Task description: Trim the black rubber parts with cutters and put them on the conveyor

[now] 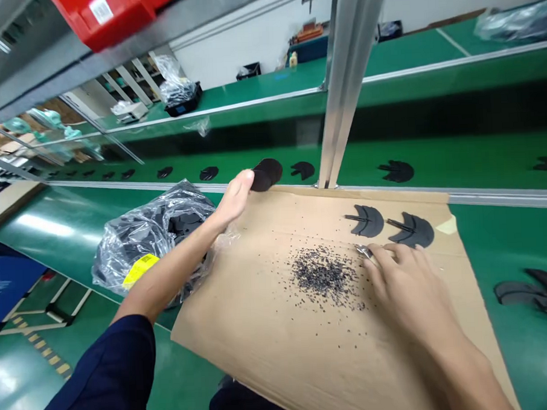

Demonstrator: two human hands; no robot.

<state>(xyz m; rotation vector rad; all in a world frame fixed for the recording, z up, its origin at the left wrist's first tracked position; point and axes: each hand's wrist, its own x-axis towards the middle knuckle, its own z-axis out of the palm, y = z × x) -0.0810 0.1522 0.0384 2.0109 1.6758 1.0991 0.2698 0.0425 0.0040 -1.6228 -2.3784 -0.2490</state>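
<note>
Black arched die-cut pieces pinched in left hand; right hand half-curled over small silvery object on cardboard.

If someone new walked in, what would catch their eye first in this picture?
First, the heap of black granules scattered mid-way on the cardboard sheet. Right of it, the right hand lies near two black arc-shaped pieces. At the sheet's far edge, the left hand holds round black pieces, beside a plastic bag.

black granules too small to tell, metal piece half hidden by fingers
</note>
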